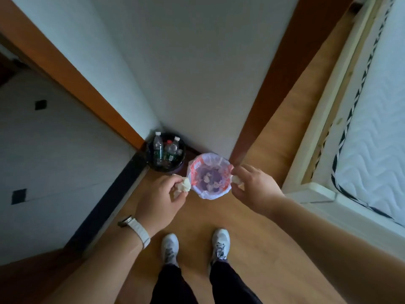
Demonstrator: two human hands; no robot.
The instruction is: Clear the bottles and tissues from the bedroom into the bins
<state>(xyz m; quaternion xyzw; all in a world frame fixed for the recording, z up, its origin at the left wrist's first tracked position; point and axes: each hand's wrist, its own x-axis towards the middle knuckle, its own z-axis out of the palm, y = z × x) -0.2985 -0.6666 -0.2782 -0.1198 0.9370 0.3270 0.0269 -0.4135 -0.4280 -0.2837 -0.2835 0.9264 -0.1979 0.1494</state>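
While the person is standing on the wooden floor [219, 218] and looking straight down, both arms are reaching forward over a small white-lined bin [208, 196]. The left hand [162, 194] is pinching a crumpled tissue [184, 185] between thumb and curled fingertips, just beside the bin's left rim. The right hand [252, 185] is pinching a second crumpled tissue [237, 179] the same way, with the wad showing against the right rim. Several loose tissues [211, 182] are lying at the bottom of this bin, inside a bag with red markings round its mouth.

A black bin [166, 170] is sitting tight in the corner of the floor where the two walls are meeting, touching or nearly touching the lined bin on its left. Clear plastic bottles [158, 148] are standing upright and leaning inside it.

A pale-strapped watch [137, 230] is circling the left wrist. Two light-coloured shoes [220, 243] are pointing toward the bins. A white quilted mattress [372, 139] in a pale frame is running along the floor's right edge.
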